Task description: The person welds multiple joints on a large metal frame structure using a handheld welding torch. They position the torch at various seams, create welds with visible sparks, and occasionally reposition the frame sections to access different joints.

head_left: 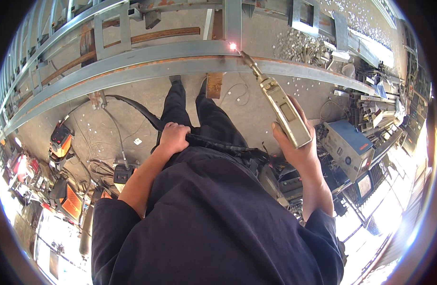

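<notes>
My right hand (301,142) is closed around the boxy metal body of a handheld laser welding torch (286,111). Its narrow nozzle points away from me, and a bright pinkish-white glow (233,46) burns at the tip. That glow lies where an upright grey steel tube (233,21) meets a long horizontal steel tube (180,49). At my waist, the fingers of my left hand (173,137) curl over a thick black-sheathed cable (218,144). The cable crosses my front toward the right and also runs off to the left.
A rust-edged second rail (156,71) runs along the near side of the frame. Blue-topped machine (349,147) and piled metal offcuts (370,114) stand at right. Orange-and-black machines (69,202) and loose cables are on the left. Small metal scraps (299,47) litter the far floor.
</notes>
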Demonstrator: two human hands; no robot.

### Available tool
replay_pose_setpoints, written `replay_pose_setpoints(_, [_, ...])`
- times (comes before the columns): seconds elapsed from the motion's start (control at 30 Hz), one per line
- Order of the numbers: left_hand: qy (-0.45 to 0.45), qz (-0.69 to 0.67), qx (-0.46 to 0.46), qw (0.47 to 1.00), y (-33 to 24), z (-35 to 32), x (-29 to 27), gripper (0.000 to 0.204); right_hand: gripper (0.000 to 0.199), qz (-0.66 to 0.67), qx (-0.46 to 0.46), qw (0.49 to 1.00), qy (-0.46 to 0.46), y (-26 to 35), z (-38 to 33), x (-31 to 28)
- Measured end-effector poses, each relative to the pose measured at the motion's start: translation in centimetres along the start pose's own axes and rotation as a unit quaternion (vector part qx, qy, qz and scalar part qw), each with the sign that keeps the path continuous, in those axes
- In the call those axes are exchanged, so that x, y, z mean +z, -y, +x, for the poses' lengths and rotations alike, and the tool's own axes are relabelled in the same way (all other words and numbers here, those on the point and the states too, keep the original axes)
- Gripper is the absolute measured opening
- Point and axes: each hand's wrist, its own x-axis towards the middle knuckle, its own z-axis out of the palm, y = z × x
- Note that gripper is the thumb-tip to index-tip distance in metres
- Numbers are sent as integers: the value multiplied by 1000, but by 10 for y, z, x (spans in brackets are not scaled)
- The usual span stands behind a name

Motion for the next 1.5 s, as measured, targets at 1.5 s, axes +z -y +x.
replay_pose_setpoints(1.5, [24, 4, -15, 1000, -5, 3, 0, 24, 65, -30, 0, 999, 19, 7, 11, 5])
